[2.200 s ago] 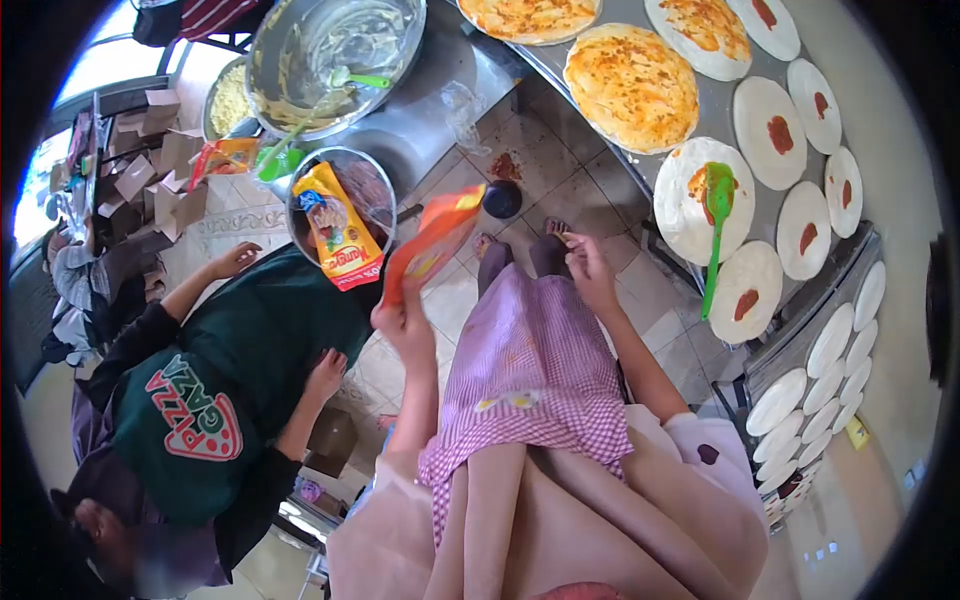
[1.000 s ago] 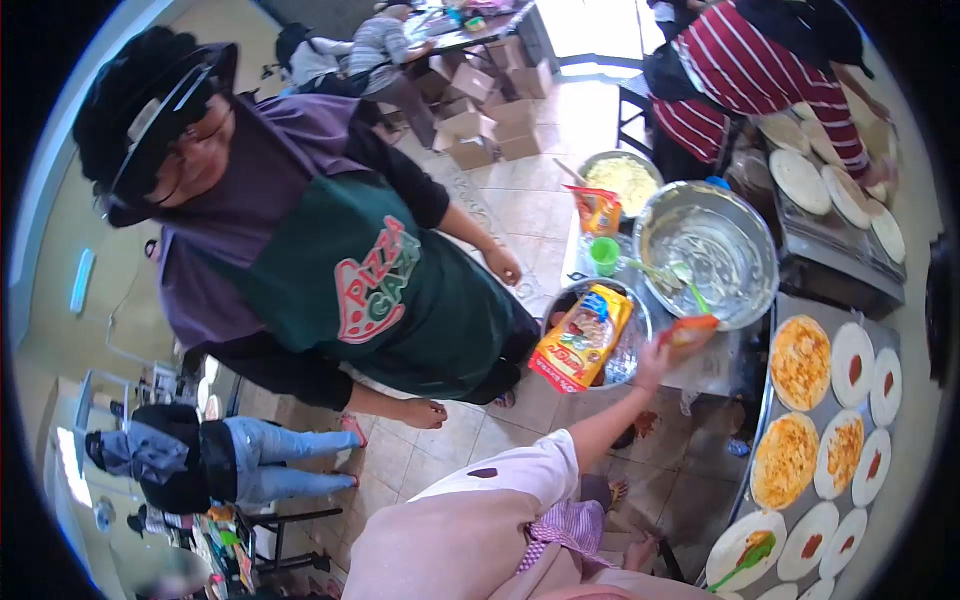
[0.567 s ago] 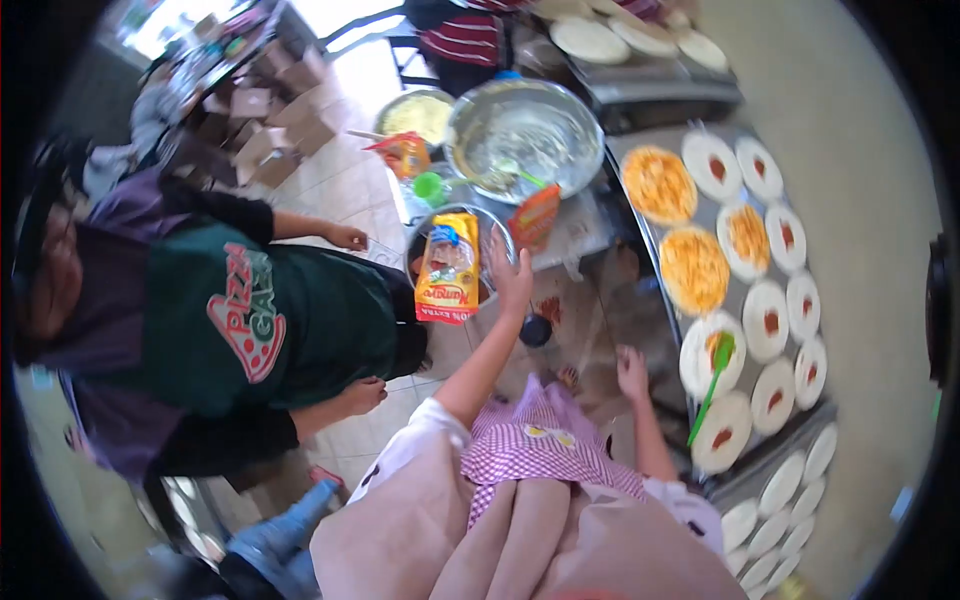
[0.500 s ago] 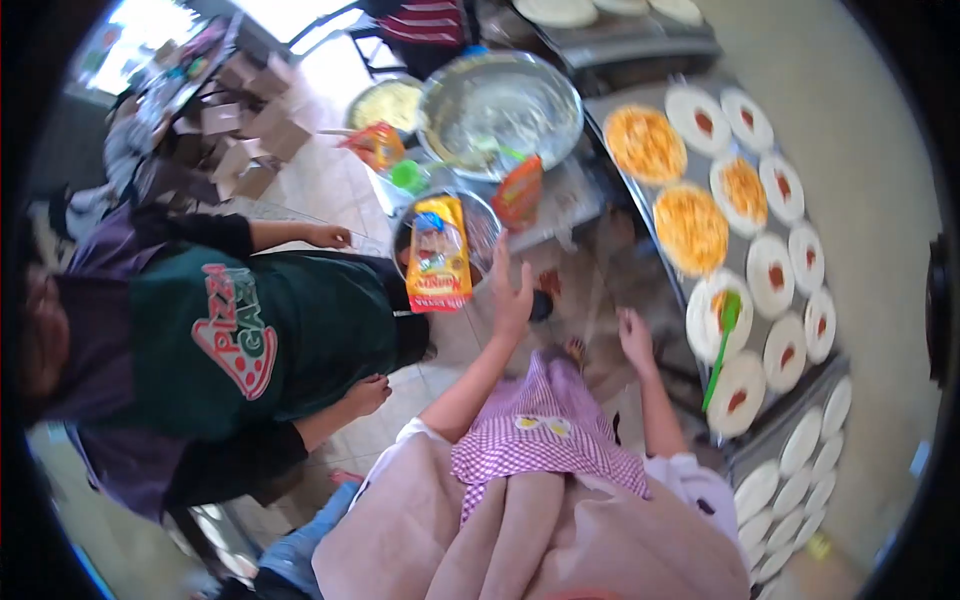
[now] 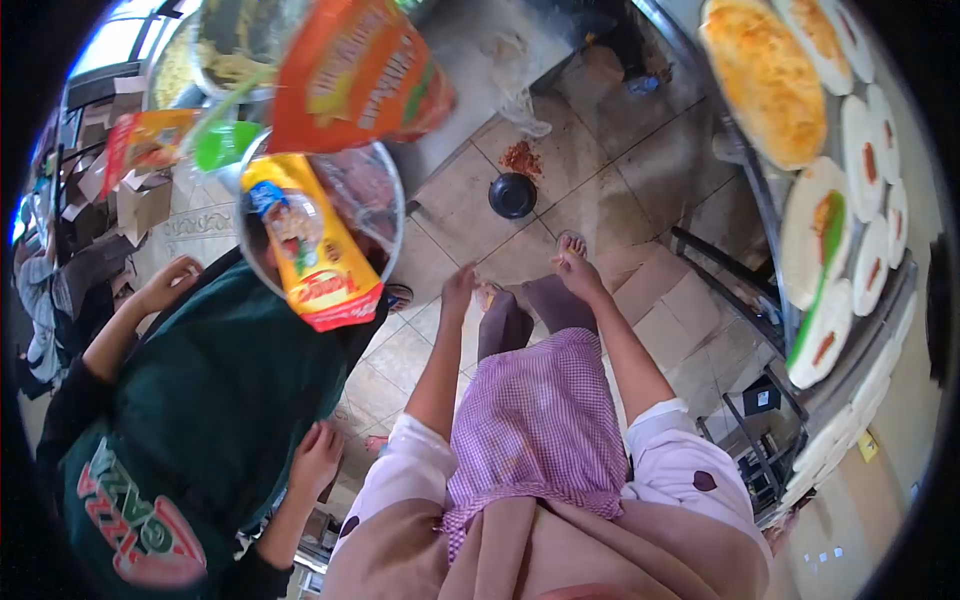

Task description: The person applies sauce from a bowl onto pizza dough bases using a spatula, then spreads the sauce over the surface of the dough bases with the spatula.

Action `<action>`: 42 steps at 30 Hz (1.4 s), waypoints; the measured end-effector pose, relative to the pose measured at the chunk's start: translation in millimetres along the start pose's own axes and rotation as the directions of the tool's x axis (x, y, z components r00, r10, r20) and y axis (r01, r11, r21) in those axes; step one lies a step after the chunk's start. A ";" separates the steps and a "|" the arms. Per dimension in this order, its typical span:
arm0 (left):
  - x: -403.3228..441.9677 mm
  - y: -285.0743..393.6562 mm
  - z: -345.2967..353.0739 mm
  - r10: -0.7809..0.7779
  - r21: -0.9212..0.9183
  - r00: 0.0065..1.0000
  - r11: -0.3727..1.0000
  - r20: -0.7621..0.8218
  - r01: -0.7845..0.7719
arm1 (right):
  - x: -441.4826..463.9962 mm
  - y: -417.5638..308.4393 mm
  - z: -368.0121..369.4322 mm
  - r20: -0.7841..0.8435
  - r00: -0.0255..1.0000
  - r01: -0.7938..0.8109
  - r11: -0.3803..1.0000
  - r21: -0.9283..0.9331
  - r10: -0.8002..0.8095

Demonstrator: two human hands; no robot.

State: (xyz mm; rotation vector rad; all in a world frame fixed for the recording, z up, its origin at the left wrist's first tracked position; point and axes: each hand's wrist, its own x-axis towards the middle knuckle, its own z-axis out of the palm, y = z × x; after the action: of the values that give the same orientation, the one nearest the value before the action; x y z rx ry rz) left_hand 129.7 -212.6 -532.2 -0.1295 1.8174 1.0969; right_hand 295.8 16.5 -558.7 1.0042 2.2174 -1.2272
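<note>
My left hand [image 5: 460,288] is raised over the tiled floor in front of the apron, its fingers bent together with nothing seen in them. Beside it, to the right, my right hand [image 5: 577,273] has its fingers pinched together; whatever they may hold is too small to make out. An orange packet [image 5: 350,85] stands upright at the table's edge, with no hand on it. Below it a metal bowl [image 5: 398,215] holds a yellow and red packet [image 5: 315,245] and some clear plastic. A green cup [image 5: 225,145] sits left of the bowl.
A person in a green apron [image 5: 220,370] is at the left, both hands low. At the right, a metal surface bears flat dough rounds [image 5: 812,235], some with red sauce, and a green spoon [image 5: 822,285]. A black round object [image 5: 512,195] lies on the floor.
My left hand has let go of the orange packet and come back towards my right hand, its spread fingers now bent in. The view has tilted down, closer to the floor and apron.
</note>
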 end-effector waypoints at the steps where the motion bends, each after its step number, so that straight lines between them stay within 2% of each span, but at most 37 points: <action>1: 27.8 -5.7 2.8 -0.014 -0.011 1.000 1.000 -0.014 0.014 | 23.0 21.2 19.5 -0.012 1.000 0.013 0.998 -0.063 -0.014; 2: 50.9 -1.2 9.3 -0.032 -0.020 0.999 0.999 -0.036 0.031 | 43.1 30.3 30.5 -0.083 0.996 0.007 0.988 -0.156 -0.020; 3: 73.5 -0.5 14.8 -0.051 -0.030 0.997 0.998 -0.060 0.049 | 60.4 33.6 37.4 -0.104 0.995 -0.013 0.991 -0.136 -0.001; 4: 101.5 -12.2 18.5 0.014 0.012 0.999 1.000 -0.043 -0.013 | 77.4 35.9 43.8 -0.125 0.992 -0.031 0.993 -0.115 0.017; 6: 158.3 -39.7 27.6 0.143 0.086 0.990 0.986 0.006 -0.143 | 109.3 28.8 37.6 -0.066 0.992 -0.100 0.984 0.146 0.110; 9: 214.8 -65.0 50.0 0.173 0.197 0.976 0.970 -0.134 -0.145 | 164.5 48.1 64.8 -0.065 0.985 -0.148 0.979 0.139 0.158; 12: 248.3 -94.9 62.3 0.054 0.191 0.984 0.981 -0.169 -0.021 | 198.1 62.2 88.9 -0.062 0.976 -0.190 0.957 0.218 0.208; 15: 278.9 -123.4 68.9 -0.084 0.130 0.974 0.985 -0.211 0.113 | 222.3 63.0 102.7 -0.116 0.961 -0.227 0.956 0.187 0.251; 18: 310.0 -151.3 62.3 -0.279 0.124 0.955 0.949 -0.106 0.291 | 247.7 74.2 125.7 -0.200 0.969 -0.129 0.987 0.095 0.146; 19: 307.4 -140.7 68.6 -0.238 0.059 0.969 0.968 -0.074 0.242 | 251.7 74.0 125.2 -0.183 0.980 -0.031 0.975 0.220 0.072; 22: 308.6 -131.3 85.8 -0.129 -0.155 0.992 0.979 0.014 0.130 | 251.8 64.3 121.3 -0.152 0.981 -0.078 0.963 0.258 0.120; 23: 317.0 -142.3 91.4 -0.138 -0.184 0.990 0.974 -0.008 0.134 | 248.1 60.6 119.5 -0.152 0.978 -0.098 0.958 0.271 0.143; 25: 281.8 -113.2 104.1 -0.171 -0.240 0.984 0.959 -0.054 0.153 | 240.8 56.5 115.2 -0.166 0.971 -0.121 0.953 0.277 0.172; 26: 275.0 -112.5 109.7 -0.188 -0.250 0.980 0.954 -0.070 0.165 | 241.9 64.3 122.0 -0.226 0.966 -0.047 0.948 0.315 0.123; 30: 238.2 -109.1 125.4 -0.041 -0.302 0.996 0.953 -0.081 0.015 | 224.9 57.3 106.6 -0.358 0.931 0.099 0.897 0.431 0.069; 34: 208.9 -100.5 148.2 0.058 -0.325 0.992 0.941 -0.114 -0.093 | 217.2 49.2 90.6 -0.487 0.867 0.166 0.860 0.483 0.106; 35: 207.4 -102.1 152.3 0.091 -0.328 0.986 0.935 -0.139 -0.132 | 215.5 46.2 85.9 -0.457 0.874 0.104 0.854 0.510 0.166; 38: 205.2 -98.4 162.1 0.249 -0.213 0.941 0.930 -0.229 -0.298 | 204.4 31.3 55.4 -0.342 0.872 -0.102 0.814 0.572 0.350; 40: 187.7 -57.8 166.8 0.227 0.119 0.950 0.971 -0.215 -0.205 | 214.8 50.9 63.5 -0.259 0.870 -0.116 0.684 0.721 0.420; 41: 181.5 -42.7 170.4 0.216 0.283 0.953 0.947 -0.211 -0.152 | 223.3 66.9 72.8 -0.267 0.869 -0.094 0.668 0.739 0.418; 42: 183.3 -42.9 174.8 0.404 0.442 0.895 0.849 -0.188 -0.290 | 225.9 68.8 69.9 -0.275 0.867 -0.072 0.651 0.756 0.415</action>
State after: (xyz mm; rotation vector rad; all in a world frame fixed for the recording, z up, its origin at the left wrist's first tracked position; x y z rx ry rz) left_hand 174.7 -45.4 -721.9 0.3294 2.3505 0.9519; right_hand 200.6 69.8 -779.5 1.9936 1.7252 -1.9625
